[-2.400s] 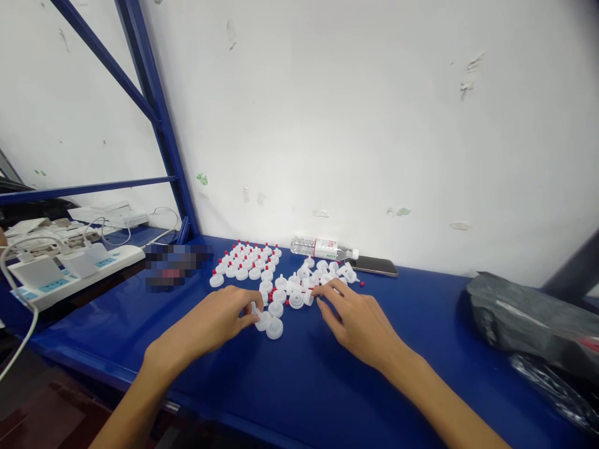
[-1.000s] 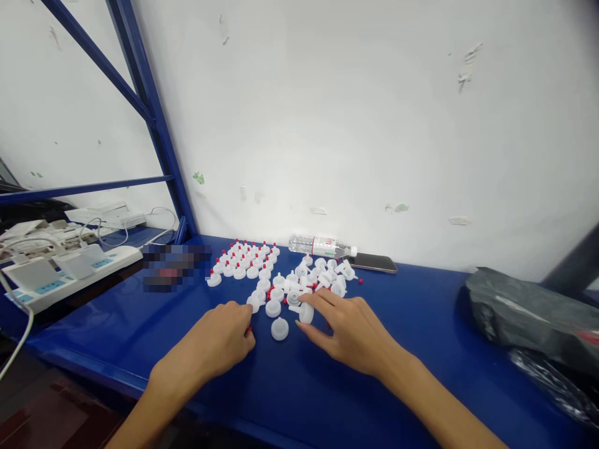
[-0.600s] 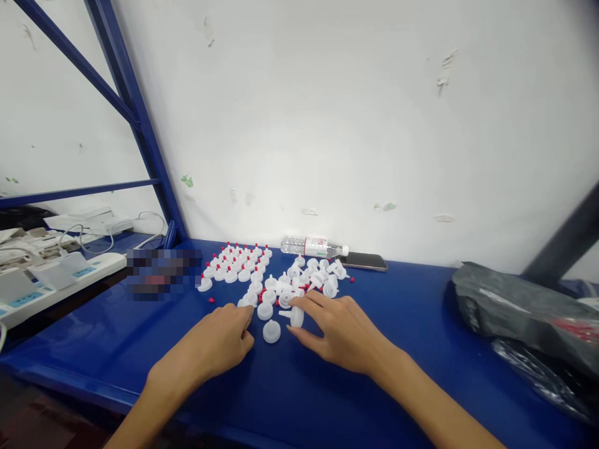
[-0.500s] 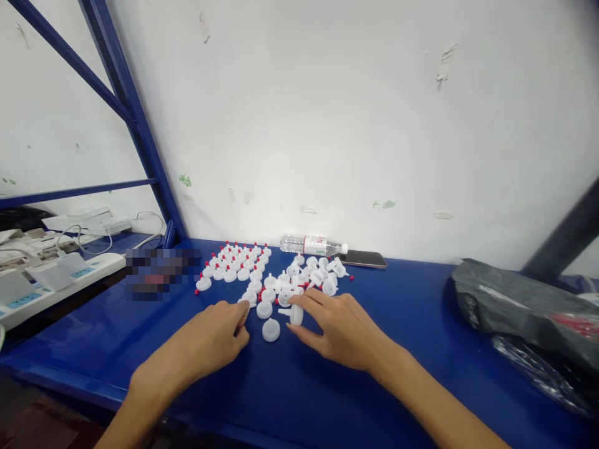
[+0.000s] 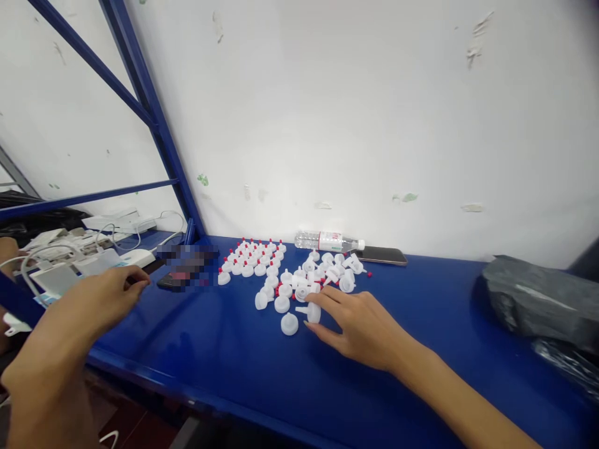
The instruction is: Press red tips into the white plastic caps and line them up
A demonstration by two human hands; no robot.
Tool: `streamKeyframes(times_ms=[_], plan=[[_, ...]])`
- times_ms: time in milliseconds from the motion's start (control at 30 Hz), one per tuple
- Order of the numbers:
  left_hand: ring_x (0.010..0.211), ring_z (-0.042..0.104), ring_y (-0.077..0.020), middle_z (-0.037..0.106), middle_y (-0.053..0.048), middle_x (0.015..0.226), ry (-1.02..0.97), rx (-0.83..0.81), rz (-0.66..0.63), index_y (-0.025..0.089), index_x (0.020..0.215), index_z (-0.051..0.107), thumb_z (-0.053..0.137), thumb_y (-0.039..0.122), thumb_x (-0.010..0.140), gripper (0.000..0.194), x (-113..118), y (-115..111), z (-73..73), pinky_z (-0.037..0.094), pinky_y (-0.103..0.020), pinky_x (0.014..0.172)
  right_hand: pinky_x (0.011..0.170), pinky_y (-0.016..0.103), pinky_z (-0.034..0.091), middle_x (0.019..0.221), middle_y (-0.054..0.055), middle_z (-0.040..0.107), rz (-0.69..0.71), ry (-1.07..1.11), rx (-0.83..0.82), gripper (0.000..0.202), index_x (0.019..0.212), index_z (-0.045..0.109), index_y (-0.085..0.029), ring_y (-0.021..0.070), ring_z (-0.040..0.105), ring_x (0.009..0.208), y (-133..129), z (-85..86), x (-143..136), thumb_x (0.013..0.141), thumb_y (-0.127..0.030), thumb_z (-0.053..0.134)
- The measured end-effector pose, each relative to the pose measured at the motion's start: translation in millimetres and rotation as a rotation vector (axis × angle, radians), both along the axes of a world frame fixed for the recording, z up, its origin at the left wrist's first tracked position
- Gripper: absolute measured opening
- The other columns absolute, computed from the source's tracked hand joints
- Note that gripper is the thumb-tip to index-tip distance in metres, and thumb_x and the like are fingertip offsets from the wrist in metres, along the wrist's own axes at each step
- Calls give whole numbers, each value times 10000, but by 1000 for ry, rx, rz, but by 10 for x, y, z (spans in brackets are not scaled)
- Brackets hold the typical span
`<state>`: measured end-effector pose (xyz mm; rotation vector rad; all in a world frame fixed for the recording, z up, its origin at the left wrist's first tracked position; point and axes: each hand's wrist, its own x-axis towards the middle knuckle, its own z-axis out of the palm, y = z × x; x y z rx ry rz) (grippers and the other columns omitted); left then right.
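My left hand [image 5: 96,299] has left the heap of white caps [image 5: 299,280]: half a second ago its fingertips were at the caps near the front of the heap, and now it hangs well to the left, over the edge of the blue table [image 5: 224,355], near the white power strip [image 5: 88,265] and the dark, blurred object [image 5: 187,265]. Its fingers are loosely curled and I cannot tell whether anything is pinched in them. My right hand [image 5: 360,324] has stayed put, palm down, with thumb and forefinger closed on a white cap [image 5: 312,312] lying on its side on the table. One cap [image 5: 289,324] sits alone just left of it. Behind, the capped pieces with red tips [image 5: 253,254] stand in rows, with the water bottle [image 5: 330,240] and phone [image 5: 384,254] at the wall.
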<state>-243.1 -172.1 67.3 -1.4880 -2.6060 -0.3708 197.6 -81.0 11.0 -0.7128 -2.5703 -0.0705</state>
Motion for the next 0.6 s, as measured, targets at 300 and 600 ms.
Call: streamKeyframes(times_ms=[300, 600], plan=[[941, 695, -292, 759, -107, 1045, -10, -101, -272, 186, 1272, 672, 496, 364, 897, 451, 408, 544, -352, 481, -330, 776, 618, 289, 474, 1147, 44, 721, -8, -8, -24, 372, 1316, 598, -243, 188, 720, 754, 17, -16, -8, 974, -387, 589], [927, 705, -286, 761, -121, 1083, 45, -171, -322, 171, 1270, 702, 465, 281, 925, 433, 296, 697, -547, 485, -350, 819, 599, 286, 441, 1128, 44, 724, 0, -21, -14, 379, 1318, 597, -235, 200, 722, 787, 2, 0, -9, 986, -414, 563]])
